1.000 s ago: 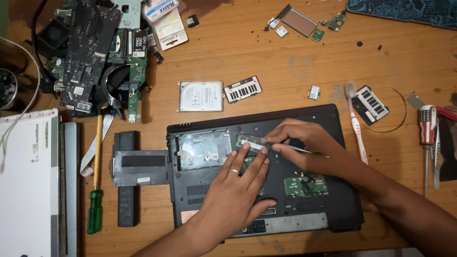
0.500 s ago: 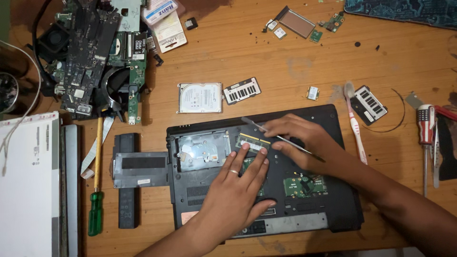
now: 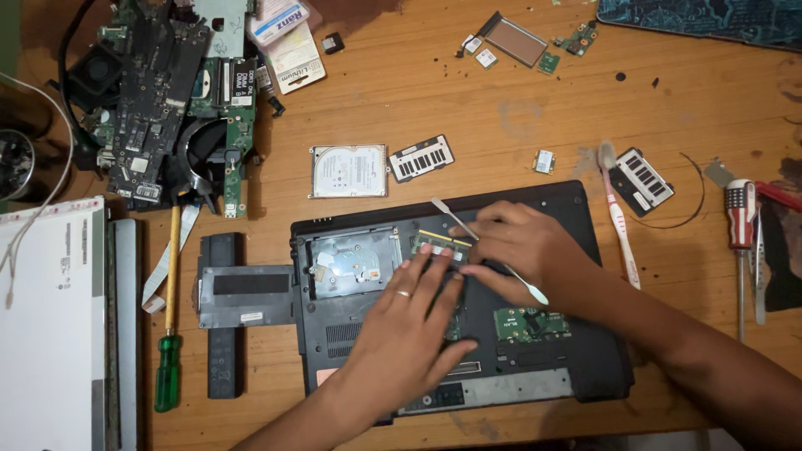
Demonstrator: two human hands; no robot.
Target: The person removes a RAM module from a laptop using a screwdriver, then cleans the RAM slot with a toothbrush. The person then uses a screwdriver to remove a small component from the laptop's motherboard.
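A: Where the wooden table (image 3: 468,108) meets the left edge, what lies there?

B: A white panel (image 3: 42,326), then a green-handled screwdriver (image 3: 170,334) and a detached battery pack (image 3: 224,313).

A: State the position of the laptop base (image 3: 568,367).

B: Centre, underside up, cover removed. The left hand (image 3: 409,334) lies flat on it, fingers spread, holding nothing, fingertips at the memory module (image 3: 441,244).

A: And further right?

B: The right hand (image 3: 522,250) pinches a thin metal spudger (image 3: 455,219) beside the module. A toothbrush (image 3: 620,221) lies to the right.
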